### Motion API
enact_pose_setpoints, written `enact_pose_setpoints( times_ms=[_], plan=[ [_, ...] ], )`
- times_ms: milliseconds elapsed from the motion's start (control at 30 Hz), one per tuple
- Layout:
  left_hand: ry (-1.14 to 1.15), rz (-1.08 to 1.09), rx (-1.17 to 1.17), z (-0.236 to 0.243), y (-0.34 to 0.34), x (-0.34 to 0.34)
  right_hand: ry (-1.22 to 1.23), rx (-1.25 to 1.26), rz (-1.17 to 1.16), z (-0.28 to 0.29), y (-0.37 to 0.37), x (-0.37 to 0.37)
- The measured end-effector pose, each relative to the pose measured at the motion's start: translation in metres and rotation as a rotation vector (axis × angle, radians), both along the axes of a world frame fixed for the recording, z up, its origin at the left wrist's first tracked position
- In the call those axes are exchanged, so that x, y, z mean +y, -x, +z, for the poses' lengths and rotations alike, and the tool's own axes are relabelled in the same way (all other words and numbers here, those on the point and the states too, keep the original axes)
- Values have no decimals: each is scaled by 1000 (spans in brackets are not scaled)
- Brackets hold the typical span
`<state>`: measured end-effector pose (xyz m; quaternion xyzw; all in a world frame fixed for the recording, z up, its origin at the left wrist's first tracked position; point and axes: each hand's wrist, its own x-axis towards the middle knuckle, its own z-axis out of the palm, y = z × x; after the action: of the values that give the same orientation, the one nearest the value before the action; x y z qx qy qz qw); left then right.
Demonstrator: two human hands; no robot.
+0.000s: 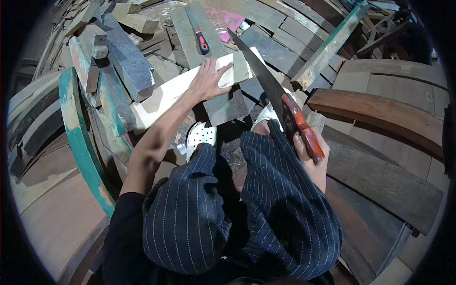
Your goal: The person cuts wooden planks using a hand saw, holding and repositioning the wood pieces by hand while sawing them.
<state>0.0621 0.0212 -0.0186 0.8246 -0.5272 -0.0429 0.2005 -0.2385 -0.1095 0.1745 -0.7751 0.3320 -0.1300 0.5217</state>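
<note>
Nearest, pinstriped dark trousers (187, 213) cover two knees with a narrow, shadowed gap between them. The right hand (317, 168), tight beside the right knee, is wrapped round the glossy red-brown handle of a handsaw (268, 83); its long, dark, tapering blade slants up across the right end of a pale, smooth-faced board (159, 102) — whether the teeth touch, I cannot tell. Beyond a white perforated shoe (202, 134), the left hand (206, 81) lies flat on that board, thumb spread. Chipped green paint coats a curved timber (88, 147) at left; a brown beam (375, 111) sits well right of the blade. Farther off, a red-and-black-handled tool (203, 43) rests on a rough grey plank (181, 28) — weathered slats (297, 35) lie to its right.
</note>
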Motion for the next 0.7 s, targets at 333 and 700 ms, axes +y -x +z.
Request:
enact_pose_setpoints(
  times_ms=[333,700],
  plan=[
    [41,-41,-68,3,-3,-9,-99,-123,11,-6,-43,-9],
    [-35,-52,-89,3,10,-24,-319,-118,-136,0,-28,-17]
  ],
)
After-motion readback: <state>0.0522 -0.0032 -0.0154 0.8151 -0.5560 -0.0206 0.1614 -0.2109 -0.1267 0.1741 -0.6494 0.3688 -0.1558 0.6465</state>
